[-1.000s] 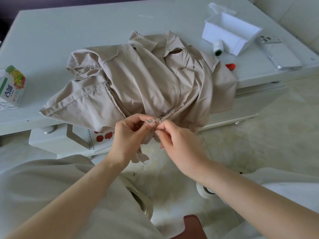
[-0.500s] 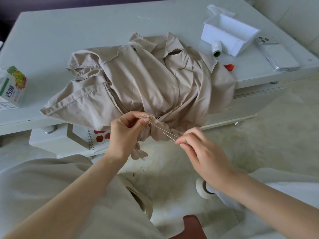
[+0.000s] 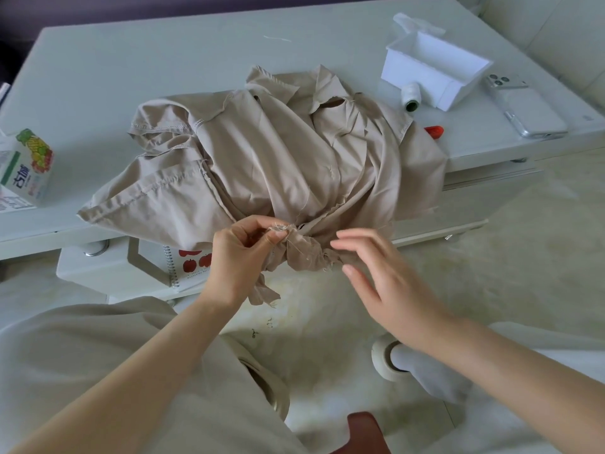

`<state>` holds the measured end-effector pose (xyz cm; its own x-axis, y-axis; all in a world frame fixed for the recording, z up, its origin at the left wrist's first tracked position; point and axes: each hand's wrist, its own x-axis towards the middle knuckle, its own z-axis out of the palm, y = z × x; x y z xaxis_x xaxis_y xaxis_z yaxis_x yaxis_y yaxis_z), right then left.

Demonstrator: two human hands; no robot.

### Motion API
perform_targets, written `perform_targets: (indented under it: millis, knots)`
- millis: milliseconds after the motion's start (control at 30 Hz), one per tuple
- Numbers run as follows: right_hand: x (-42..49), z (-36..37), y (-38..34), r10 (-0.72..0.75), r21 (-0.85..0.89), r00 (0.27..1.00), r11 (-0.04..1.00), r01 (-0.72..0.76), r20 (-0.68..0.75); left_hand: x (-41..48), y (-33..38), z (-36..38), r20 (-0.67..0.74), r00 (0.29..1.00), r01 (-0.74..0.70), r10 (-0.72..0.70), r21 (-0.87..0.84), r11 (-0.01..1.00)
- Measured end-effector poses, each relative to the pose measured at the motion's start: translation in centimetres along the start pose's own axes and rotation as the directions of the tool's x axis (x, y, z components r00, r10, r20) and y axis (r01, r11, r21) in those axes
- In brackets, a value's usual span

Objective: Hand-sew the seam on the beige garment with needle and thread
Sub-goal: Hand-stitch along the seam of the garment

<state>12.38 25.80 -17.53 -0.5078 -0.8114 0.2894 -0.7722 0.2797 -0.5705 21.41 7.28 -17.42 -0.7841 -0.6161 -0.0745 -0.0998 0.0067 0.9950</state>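
Head view, and the garment (image 3: 288,158) is lying heaped mid-counter (image 3: 163,67), its 6 o'clock edge spilling over the front. That is where the work is happening. The left hand (image 3: 242,253) is pinching the bunched, frayed seam (image 3: 281,229) between thumb and forefinger, the other fingers curling in beneath. The right hand (image 3: 386,280) is hovering just beside the bunch, at its 4 o'clock. Its fingers are spread and loose and it is gripping nothing I can make out, though it is showing slightly blurred. Fine thread (image 3: 296,249) is trailing down the bunch below the pinch. The needle I am not finding; it is too small to tell.

My read is that a stitch is sitting between pulls, and the free hand is needing to take up needle or thread. Doing this well is going to mean the left pinch staying firm so both layers are lining up. The thread should be drawn snug but short of puckering, and steered clear of those frayed ends, which are looking ready to snag it.

Off at the garment's 1 o'clock a spool (image 3: 411,98) is lying against a box (image 3: 435,72), with a phone (image 3: 523,109) at 2 o'clock. A carton (image 3: 27,165) is standing at 9 o'clock.
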Motion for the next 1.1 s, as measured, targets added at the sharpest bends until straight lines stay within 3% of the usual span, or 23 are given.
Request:
perform_targets:
  millis: [100,267,433,733,833,933,1000,1100]
  knots:
    - [2.3,0.2,-0.6,0.066,0.123,0.998,0.99,-0.066,0.005,-0.3,0.0,0.3,0.066,0.998,-0.006,0.005,0.021,1.0]
    - [4.2,1.4,-2.6,0.133,0.053,0.991,0.99,-0.131,-0.023,-0.3,0.3,0.1,0.087,0.995,-0.046,0.048,-0.024,0.999]
    - [4.0,1.9,-3.9,0.304,-0.021,0.94,0.952,-0.305,0.156,-0.3,0.6,0.0,0.065,0.994,-0.088,0.089,-0.019,0.996]
    - [4.7,2.5,-4.9,0.405,0.276,0.91,0.867,-0.414,0.093,-0.3,0.4,0.1,0.054,0.995,-0.085,0.087,-0.048,0.995]
    - [4.9,2.7,-5.4,0.443,0.374,0.885,0.804,-0.463,0.143,-0.5,0.3,0.1,0.061,0.994,-0.084,0.085,-0.022,0.996]
    - [4.7,2.3,-5.4,0.42,0.274,0.882,0.841,-0.467,0.216,-0.5,0.2,0.0,0.057,0.996,-0.064,0.065,-0.025,0.998]
    - [4.9,1.6,-4.9,0.389,0.141,0.91,0.902,-0.408,0.144,-0.5,0.3,-0.1,0.061,0.997,-0.048,0.049,-0.02,0.999]
    - [5.8,0.1,-4.2,0.429,0.132,0.899,0.89,-0.437,0.088,-0.7,0.4,0.1,0.153,0.988,-0.032,0.032,-0.001,0.999]
